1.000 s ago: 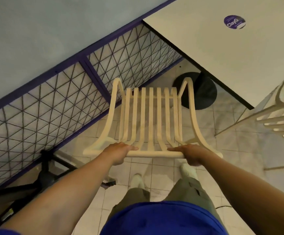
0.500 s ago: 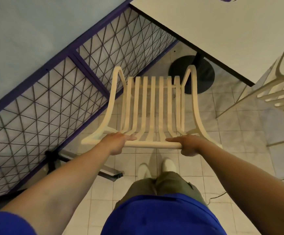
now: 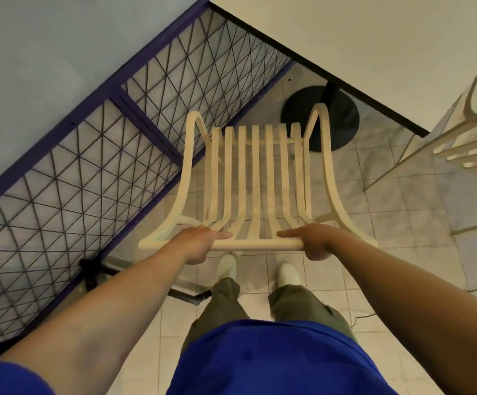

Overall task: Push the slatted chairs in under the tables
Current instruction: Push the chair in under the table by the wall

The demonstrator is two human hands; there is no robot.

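A cream slatted chair (image 3: 256, 178) stands on the tiled floor in front of me, its seat pointing toward the white table (image 3: 374, 38) at the upper right. My left hand (image 3: 200, 243) grips the left part of the chair's top rail, and my right hand (image 3: 314, 242) grips the right part. The chair's front edge sits just short of the table's dark edge, near the table's round black base (image 3: 343, 115).
A purple-framed wire mesh fence (image 3: 103, 143) runs diagonally along the left, close to the chair. A second cream slatted chair (image 3: 471, 143) stands at the right edge. A black stand foot (image 3: 94, 269) and a cable lie on the floor near my feet.
The chair has moved forward toward the table over the last second, with me stepping after it. Both hands keep the same hold on the top rail.
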